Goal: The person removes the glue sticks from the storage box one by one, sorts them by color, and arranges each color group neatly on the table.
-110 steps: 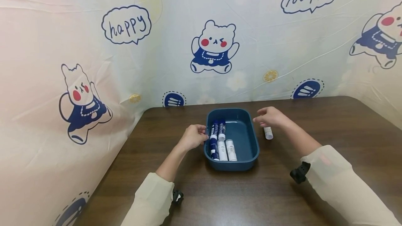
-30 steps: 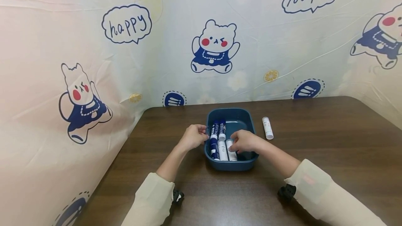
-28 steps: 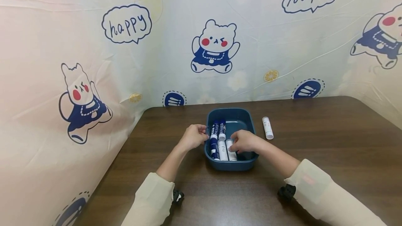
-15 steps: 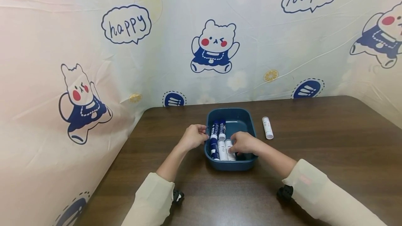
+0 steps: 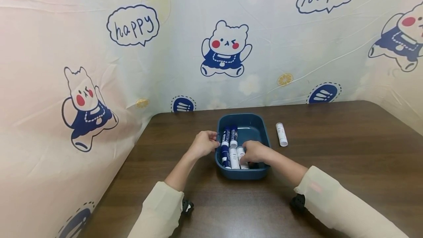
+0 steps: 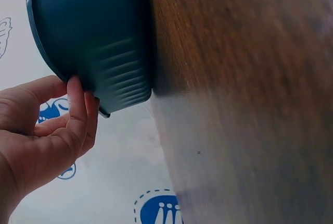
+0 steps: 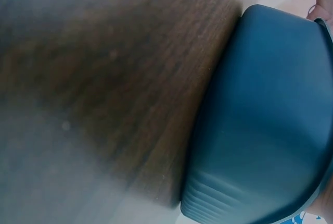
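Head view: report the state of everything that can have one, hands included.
Blue bin: upright, open-topped
Three blue-and-white tubes: lying in bin
Two white tubes: lying in bin
Loose white tube: lying outside bin
Left hand: pinching bin rim
Right hand: inside bin, grip unclear

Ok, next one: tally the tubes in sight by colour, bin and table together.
Blue-and-white tubes: 3, all in the blue bin
White tubes: 3 (2 in the bin, 1 on the table)
Total: 6

The bin [image 5: 242, 174] is blue, its tubes [image 5: 234, 158] white and navy, the table [image 5: 218, 208] brown-grained.
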Available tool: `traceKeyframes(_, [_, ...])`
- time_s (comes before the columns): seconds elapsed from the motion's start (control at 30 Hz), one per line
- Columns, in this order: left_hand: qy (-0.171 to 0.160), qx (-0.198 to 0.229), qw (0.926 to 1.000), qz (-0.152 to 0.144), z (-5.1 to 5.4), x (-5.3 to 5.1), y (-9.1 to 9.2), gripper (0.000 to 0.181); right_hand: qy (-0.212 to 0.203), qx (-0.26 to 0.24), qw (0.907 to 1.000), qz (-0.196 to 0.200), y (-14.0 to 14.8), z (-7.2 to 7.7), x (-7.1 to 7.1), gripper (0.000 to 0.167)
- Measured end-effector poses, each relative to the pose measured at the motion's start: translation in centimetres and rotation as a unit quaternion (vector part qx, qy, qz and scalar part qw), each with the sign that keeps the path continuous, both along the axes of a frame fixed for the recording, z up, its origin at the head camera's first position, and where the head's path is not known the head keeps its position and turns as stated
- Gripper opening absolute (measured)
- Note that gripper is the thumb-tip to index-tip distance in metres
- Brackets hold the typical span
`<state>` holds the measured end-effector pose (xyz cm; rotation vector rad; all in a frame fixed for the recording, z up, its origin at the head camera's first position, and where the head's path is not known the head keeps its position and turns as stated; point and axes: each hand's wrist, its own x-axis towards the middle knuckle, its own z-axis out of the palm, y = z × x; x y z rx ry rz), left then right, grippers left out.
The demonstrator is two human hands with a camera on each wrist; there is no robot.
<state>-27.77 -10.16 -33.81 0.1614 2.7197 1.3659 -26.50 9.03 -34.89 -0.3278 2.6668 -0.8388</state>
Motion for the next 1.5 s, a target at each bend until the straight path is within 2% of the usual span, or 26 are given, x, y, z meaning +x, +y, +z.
traceKeyframes(0.13, [-0.001, 0.001, 1.0000, 0.003, 0.01, -0.05, -0.01, 0.038, -0.008, -0.006, 0.9999, -0.002, -0.07, -0.05, -0.05, 0.065])
traceKeyframes(0.4, [0.011, 0.004, 0.9999, -0.006, -0.20, -0.21, -0.16, 0.038, 0.007, 0.016, 0.9998, 0.004, 0.00, -0.01, -0.20, 0.061])
traceKeyframes(0.8, [0.000, 0.007, 1.0000, 0.001, -0.05, -0.12, -0.01, 0.038, -0.025, -0.006, 0.9996, -0.014, 0.15, 0.07, -0.10, 0.061])
traceKeyframes(1.2, [-0.001, 0.009, 1.0000, -0.002, -0.06, -0.16, -0.06, 0.038, -0.053, -0.089, 0.9943, -0.024, 0.46, 0.09, -0.10, 0.061])
traceKeyframes(1.5, [-0.008, 0.009, 0.9999, 0.002, -0.07, -0.12, -0.07, 0.039, -0.095, -0.175, 0.9792, -0.038, 0.57, 0.14, -0.25, 0.062])
